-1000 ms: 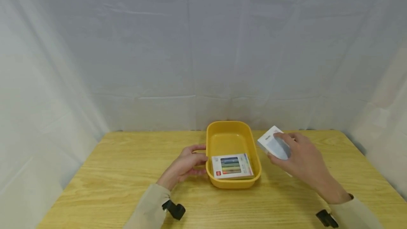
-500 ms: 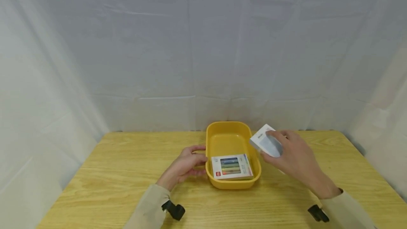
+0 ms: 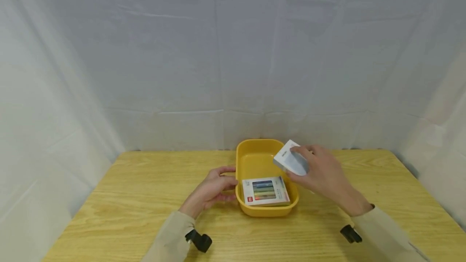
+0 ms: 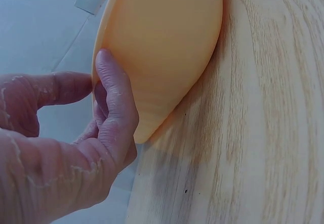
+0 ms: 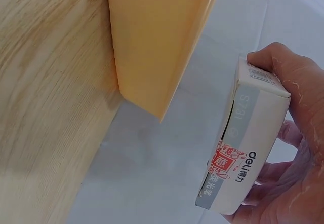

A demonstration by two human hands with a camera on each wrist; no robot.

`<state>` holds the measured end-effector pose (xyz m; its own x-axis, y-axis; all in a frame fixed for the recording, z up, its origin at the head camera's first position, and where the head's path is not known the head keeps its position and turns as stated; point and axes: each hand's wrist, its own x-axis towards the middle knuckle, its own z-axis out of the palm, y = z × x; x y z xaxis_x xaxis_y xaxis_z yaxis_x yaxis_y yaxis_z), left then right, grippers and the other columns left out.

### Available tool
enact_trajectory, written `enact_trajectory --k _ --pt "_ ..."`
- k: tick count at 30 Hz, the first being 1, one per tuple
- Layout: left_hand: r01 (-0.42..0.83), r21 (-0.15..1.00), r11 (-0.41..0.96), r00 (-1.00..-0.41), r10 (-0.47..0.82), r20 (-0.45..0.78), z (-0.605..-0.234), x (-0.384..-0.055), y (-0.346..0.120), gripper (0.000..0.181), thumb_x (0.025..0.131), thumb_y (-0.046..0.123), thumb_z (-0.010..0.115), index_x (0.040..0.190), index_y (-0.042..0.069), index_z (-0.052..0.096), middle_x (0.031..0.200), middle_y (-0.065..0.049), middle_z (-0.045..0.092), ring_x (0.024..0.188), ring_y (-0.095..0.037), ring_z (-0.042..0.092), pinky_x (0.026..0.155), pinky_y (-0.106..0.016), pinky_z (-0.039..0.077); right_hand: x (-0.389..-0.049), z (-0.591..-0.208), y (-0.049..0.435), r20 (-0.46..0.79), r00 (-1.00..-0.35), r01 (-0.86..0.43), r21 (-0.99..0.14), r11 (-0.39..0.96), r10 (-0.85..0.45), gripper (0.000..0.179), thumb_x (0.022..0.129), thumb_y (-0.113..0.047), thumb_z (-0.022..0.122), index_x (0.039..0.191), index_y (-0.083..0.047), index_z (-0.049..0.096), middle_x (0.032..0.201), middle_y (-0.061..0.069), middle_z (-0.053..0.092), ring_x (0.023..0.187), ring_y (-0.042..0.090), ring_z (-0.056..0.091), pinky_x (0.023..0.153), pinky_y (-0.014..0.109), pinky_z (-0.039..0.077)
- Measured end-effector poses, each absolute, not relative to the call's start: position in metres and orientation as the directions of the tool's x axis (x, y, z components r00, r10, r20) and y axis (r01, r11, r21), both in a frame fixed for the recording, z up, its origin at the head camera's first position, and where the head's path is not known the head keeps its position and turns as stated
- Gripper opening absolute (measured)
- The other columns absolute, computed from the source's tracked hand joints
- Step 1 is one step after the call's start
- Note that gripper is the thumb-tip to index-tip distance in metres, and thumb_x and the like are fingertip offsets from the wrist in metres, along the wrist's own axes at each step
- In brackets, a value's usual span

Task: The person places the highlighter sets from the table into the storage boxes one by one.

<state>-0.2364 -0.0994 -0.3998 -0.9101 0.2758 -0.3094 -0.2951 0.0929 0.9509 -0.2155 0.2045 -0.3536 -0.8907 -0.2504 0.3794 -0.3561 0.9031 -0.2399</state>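
A yellow plastic tub (image 3: 256,165) stands on the table. At its left side, my left hand (image 3: 212,187) pinches the rim, thumb at the edge and fingers against the outer wall (image 4: 157,41) in the left wrist view. My right hand (image 3: 322,175) grips a white and grey highlighter box (image 3: 289,160) by its edges, tilted, over the tub's right rim. The right wrist view shows the printed side of that box (image 5: 248,143), above rim height. Inside the tub's near end lies a white pen box (image 3: 247,191) with a window showing coloured pens.
The wooden table (image 3: 153,181) reaches back to a pale cloth backdrop (image 3: 174,72), and cloth also hangs at both sides. A black wrist camera (image 3: 199,240) sits on the left sleeve, another camera (image 3: 351,233) on the right.
My right hand has carried the highlighter box leftward, from beside the tub to over its right rim. The left hand, the tub and the pen box in it have stayed put.
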Motion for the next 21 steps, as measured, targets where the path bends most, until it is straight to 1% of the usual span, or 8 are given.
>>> enact_trajectory --k 7,12,21 --pt "-0.291 0.952 0.096 -0.911 0.275 -0.307 -0.4 -0.235 -0.1 0.054 0.097 0.011 0.06 0.149 0.003 0.045 0.13 -0.021 0.062 0.103 -0.022 0.066 0.078 -0.035 0.063 -0.224 -0.357 0.191 0.366 -0.887 -0.384 -0.245 0.89 -0.282 0.062 0.081 -0.044 0.082 0.133 -0.014 0.065 0.127 0.019 0.065 0.104 0.036 0.063 0.083 0.051 0.058" --pt "-0.292 0.952 0.094 -0.911 0.277 -0.306 -0.399 -0.234 -0.099 0.053 0.097 0.011 0.061 0.148 0.003 0.046 0.129 -0.021 0.063 0.103 -0.021 0.066 0.078 -0.035 0.063 -0.23 -0.359 0.184 0.348 -0.888 -0.395 -0.246 0.885 -0.3 0.062 0.081 -0.042 0.083 0.133 -0.015 0.065 0.13 0.019 0.064 0.107 0.036 0.062 0.087 0.054 0.057" --pt "-0.297 0.951 0.089 -0.911 0.271 -0.31 -0.398 -0.233 -0.097 0.055 0.096 0.01 0.061 0.148 0.003 0.045 0.127 -0.021 0.063 0.102 -0.021 0.066 0.073 -0.031 0.062 -0.248 -0.358 0.175 0.307 -0.873 -0.456 -0.235 0.858 -0.379 0.064 0.08 -0.043 0.081 0.135 -0.019 0.062 0.125 0.014 0.065 0.099 0.027 0.059 0.083 0.045 0.056"
